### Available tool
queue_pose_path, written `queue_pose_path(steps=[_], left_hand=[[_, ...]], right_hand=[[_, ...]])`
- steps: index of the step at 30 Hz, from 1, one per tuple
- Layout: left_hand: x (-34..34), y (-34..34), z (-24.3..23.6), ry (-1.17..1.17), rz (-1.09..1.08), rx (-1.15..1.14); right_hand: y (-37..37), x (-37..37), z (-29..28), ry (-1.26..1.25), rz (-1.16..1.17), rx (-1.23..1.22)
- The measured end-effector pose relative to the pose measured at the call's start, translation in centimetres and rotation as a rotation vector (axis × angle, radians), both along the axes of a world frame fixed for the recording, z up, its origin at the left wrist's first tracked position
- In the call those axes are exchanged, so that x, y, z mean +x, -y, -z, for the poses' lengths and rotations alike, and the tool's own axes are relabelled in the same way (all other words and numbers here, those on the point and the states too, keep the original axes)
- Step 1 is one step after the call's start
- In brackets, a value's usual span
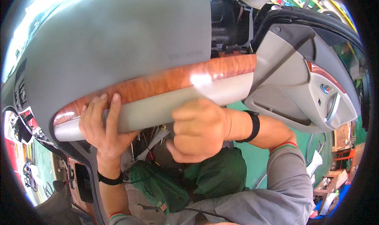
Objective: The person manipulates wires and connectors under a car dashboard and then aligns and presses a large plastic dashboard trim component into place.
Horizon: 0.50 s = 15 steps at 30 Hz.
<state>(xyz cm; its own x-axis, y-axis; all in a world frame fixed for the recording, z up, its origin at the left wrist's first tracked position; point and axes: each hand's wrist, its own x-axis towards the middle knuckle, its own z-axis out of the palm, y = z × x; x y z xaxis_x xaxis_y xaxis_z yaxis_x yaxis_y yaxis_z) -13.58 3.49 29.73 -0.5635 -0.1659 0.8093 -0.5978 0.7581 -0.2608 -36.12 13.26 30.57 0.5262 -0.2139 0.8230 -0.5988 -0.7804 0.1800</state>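
A long trim strip, glossy wood-grain (166, 82) above and silver-beige (152, 111) below, runs across the grey dashboard (118, 39). My left hand (103, 126) lies on the strip's left part. Its fingers are stretched out with the tips on the wood-grain, and its thumb is down by the lower edge. My right hand (199, 131) is closed in a fist, slightly blurred, in front of the silver-beige band near its middle. Nothing shows in the fist. I cannot tell whether it touches the strip.
An open car door (292, 83) stands at the right. At the dashboard's right end is an opening (231, 26) with dark parts inside. Loose wires (152, 142) hang below the strip, above my knees. Wooden boxes (329, 183) stand on the green floor at the far right.
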Motion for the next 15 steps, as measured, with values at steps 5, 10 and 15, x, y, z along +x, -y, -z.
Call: queue_pose_path(steps=[5,10,15], left_hand=[[-0.6,0.3,0.0,-0.031,0.022,0.023],[-0.3,0.1,-0.8,-0.012,0.012,0.032],[3.6,0.5,-0.2,0.005,0.021,0.126]], right_hand=[[0.4,0.0,-0.1,-0.016,-0.022,0.006],[-1.5,1.4,-0.1,-0.108,0.107,0.111],[-2.5,1.8,1.2,-0.225,0.049,0.117]])
